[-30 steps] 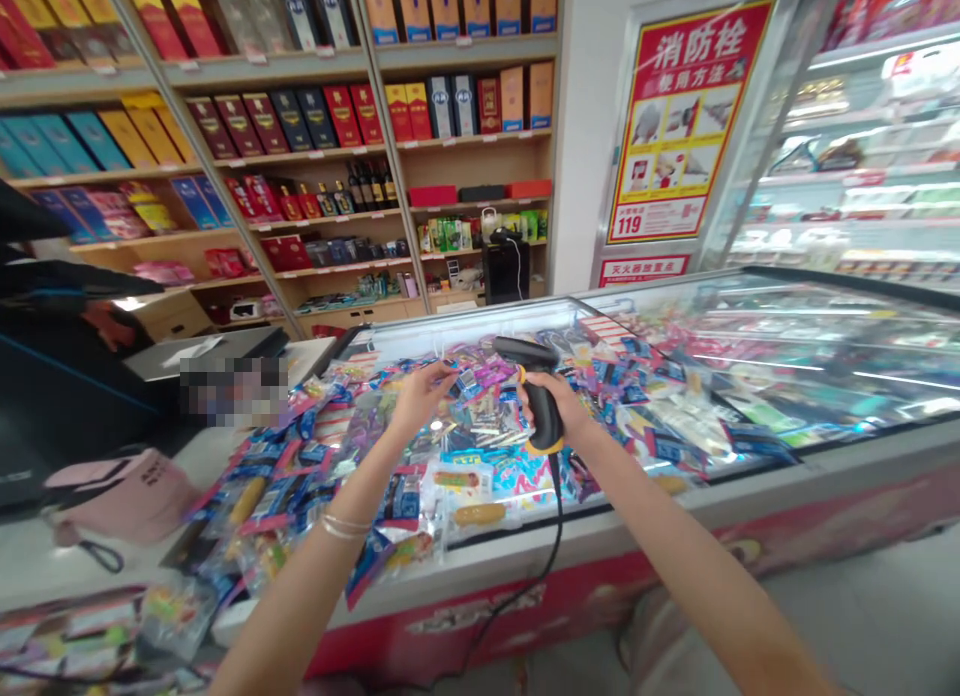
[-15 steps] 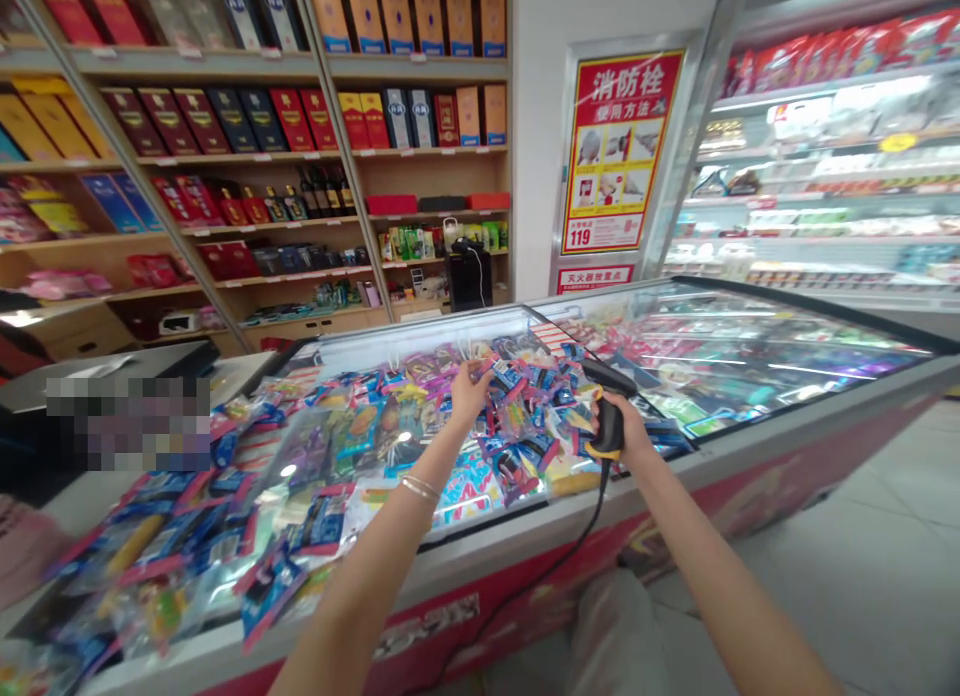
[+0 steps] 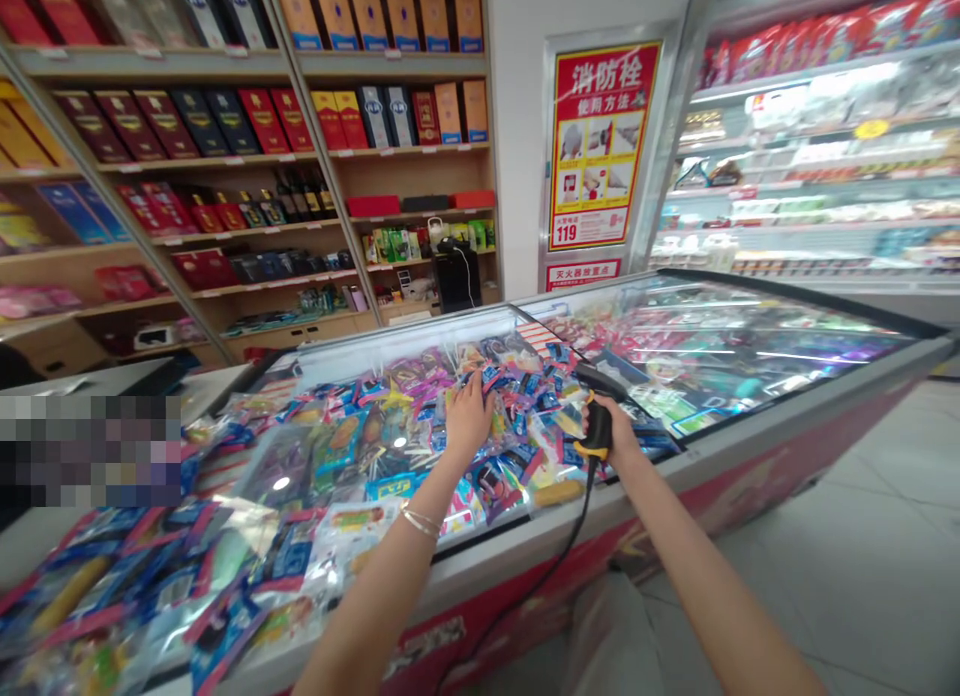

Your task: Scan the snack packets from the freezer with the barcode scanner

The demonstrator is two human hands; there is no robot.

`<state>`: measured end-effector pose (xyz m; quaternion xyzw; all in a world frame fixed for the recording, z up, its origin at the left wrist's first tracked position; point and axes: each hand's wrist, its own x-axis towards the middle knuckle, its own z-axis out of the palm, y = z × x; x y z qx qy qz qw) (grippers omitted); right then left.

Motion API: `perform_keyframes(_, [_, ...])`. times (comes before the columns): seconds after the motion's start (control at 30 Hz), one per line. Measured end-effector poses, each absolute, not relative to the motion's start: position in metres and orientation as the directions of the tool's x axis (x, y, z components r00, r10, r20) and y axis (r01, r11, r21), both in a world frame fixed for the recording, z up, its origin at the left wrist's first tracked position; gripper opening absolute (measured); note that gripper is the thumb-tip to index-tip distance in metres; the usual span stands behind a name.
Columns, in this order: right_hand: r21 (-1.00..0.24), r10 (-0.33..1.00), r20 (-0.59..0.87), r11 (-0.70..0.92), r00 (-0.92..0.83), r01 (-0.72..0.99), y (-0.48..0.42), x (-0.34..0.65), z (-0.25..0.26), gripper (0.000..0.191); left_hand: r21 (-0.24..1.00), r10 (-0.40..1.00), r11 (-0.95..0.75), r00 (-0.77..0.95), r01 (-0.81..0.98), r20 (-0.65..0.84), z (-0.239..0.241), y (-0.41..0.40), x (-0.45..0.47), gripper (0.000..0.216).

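My right hand point(image 3: 616, 431) is closed round the grip of a black and yellow barcode scanner point(image 3: 598, 408), whose head points left over the packets. Its black cable point(image 3: 525, 596) hangs down the freezer front. My left hand point(image 3: 466, 416) lies palm down, fingers spread, on a heap of colourful snack packets point(image 3: 390, 446) piled on the glass lid of a chest freezer point(image 3: 750, 446). A thin bracelet point(image 3: 420, 519) circles my left wrist.
More packets point(image 3: 135, 576) cover the counter at lower left. Shelves of boxed bottles point(image 3: 247, 126) fill the back wall. A red fire-hydrant poster point(image 3: 600, 141) hangs beside an open cooler point(image 3: 810, 156). A black device point(image 3: 457, 271) stands behind the freezer. Tiled floor point(image 3: 885, 536) lies at right.
My view has swung left to right along the freezer. The left hand let go of a raised packet and dropped flat onto the heap. The scanner came down and to the right.
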<state>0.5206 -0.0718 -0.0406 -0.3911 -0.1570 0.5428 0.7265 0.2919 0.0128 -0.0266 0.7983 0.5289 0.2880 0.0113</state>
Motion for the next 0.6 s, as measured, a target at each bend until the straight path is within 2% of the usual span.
perform_keyframes(0.17, [-0.758, 0.921, -0.204, 0.066, 0.332, -0.649, -0.075, 0.520, -0.037, 0.017, 0.365, 0.868, -0.442, 0.287, 0.819, 0.406, -0.016, 0.012, 0.292, 0.057])
perform_keyframes(0.33, [-0.812, 0.931, -0.092, 0.135, 0.353, -0.568, -0.086, 0.516, -0.022, 0.026, 0.452, 0.863, -0.453, 0.251, 0.769, 0.438, 0.019, 0.008, 0.273, 0.075])
perform_keyframes(0.47, [-0.868, 0.949, -0.004, 0.153, 0.314, -0.473, -0.096, 0.495, 0.004, 0.028, 0.503, 0.856, -0.433, 0.166, 0.748, 0.490, 0.043, 0.002, 0.212, 0.068])
perform_keyframes(0.6, [-0.896, 0.986, -0.017, 0.059, 0.166, -0.441, -0.093, 0.445, 0.029, 0.021, 0.475, 0.856, -0.308, 0.022, 0.824, 0.517, 0.047, 0.003, 0.117, 0.055])
